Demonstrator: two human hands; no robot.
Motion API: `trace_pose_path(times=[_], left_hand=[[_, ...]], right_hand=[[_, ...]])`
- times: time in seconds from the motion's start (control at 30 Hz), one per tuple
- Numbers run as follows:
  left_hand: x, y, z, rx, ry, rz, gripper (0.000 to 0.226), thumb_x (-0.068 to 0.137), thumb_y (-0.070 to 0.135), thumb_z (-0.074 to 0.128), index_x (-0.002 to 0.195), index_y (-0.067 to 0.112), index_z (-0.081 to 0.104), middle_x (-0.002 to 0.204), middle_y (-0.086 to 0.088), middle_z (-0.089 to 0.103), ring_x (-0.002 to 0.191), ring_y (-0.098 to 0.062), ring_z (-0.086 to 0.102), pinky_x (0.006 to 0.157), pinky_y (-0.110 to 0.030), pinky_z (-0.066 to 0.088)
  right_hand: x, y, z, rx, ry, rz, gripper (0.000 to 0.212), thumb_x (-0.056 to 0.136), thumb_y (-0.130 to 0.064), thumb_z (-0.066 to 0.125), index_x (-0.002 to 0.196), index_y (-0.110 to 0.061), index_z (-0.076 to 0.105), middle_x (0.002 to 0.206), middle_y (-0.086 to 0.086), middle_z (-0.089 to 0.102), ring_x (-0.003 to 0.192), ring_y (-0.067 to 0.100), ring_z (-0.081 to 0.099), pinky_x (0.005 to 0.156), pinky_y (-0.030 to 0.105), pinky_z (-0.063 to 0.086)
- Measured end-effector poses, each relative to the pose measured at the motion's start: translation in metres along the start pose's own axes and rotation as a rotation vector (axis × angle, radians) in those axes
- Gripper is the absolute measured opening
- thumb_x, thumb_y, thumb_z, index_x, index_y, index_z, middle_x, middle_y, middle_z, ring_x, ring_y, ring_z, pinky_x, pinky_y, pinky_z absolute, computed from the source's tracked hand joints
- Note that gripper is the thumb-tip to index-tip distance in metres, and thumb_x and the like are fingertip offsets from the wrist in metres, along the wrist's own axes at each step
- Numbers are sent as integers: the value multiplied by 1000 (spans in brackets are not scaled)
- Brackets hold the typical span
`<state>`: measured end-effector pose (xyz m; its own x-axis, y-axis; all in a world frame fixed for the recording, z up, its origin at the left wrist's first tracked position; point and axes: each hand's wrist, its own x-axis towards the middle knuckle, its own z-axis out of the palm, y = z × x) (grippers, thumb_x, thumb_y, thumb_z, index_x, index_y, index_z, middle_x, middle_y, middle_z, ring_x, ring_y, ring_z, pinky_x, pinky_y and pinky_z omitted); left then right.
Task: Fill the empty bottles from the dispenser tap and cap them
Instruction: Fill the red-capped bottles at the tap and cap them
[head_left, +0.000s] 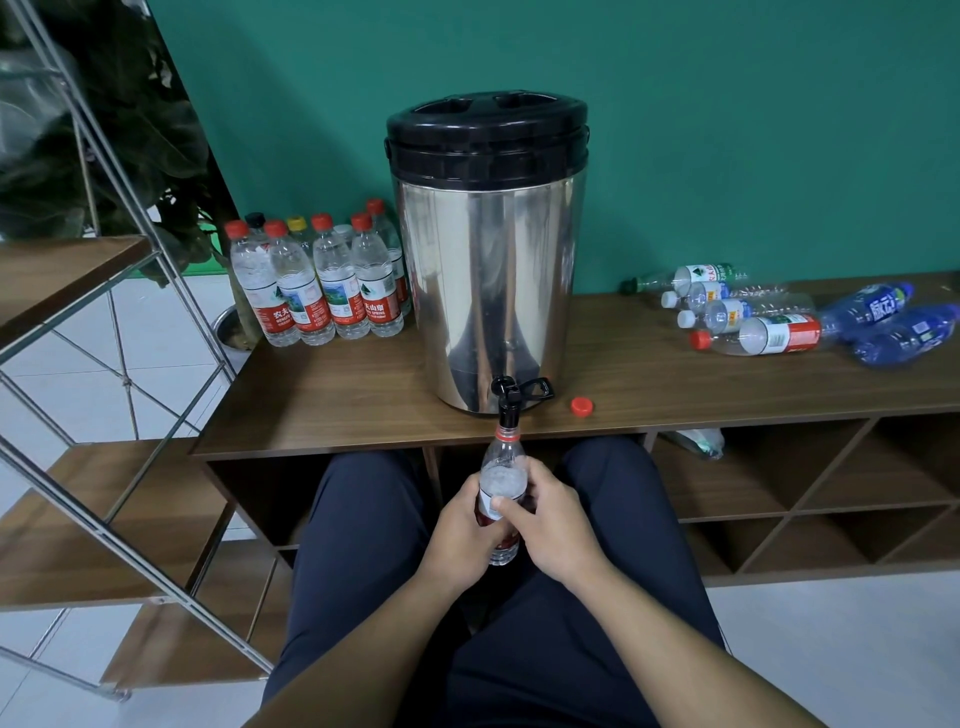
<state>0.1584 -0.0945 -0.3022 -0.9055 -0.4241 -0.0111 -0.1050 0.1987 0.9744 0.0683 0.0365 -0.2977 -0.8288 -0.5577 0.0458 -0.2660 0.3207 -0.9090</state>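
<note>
Clear plastic bottle with a red label (501, 486) sits upright under the black tap (508, 402) of the steel dispenser (488, 270); left hand (457, 535) and right hand (550, 525) both wrap it. Loose red cap (582, 406) lies on the wooden tabletop (337, 395).

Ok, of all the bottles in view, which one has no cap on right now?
The bottle gripped in both hands, its open neck under the dispenser tap. Its loose red cap lies on the shelf right of the tap; the visible necks of the others are capped.
</note>
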Motion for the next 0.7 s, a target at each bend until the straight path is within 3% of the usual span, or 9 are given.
trace_pose_path(times=[0.4,0.57,0.7], left_hand=[[1,-3,0,7,2,4,47,97,6,77,136,30,67,116,11,80,110,-8,76,95,-27,61],[0,-1,0,-12,1,10,47,99,5,77,138,29,67,117,12,80,110,-7,76,91,-20,57],[-1,0,0,-25,1,8,48,99,5,78,139,29,67,118,11,80,111,-7,76,93,-21,58]], right_hand=[[-1,-2,0,-11,9,-15,47,96,-25,83,139,-35,66,113,-16,80,105,3,76,98,38,63],[-2,-4,-2,-16,8,-12,50,97,-24,82,142,-33,65,115,-16,79,107,0,74,98,34,62],[-3,-6,-2,-13,5,-5,50,97,-26,83,143,-34,65,116,-17,79,107,-1,74,98,32,62]])
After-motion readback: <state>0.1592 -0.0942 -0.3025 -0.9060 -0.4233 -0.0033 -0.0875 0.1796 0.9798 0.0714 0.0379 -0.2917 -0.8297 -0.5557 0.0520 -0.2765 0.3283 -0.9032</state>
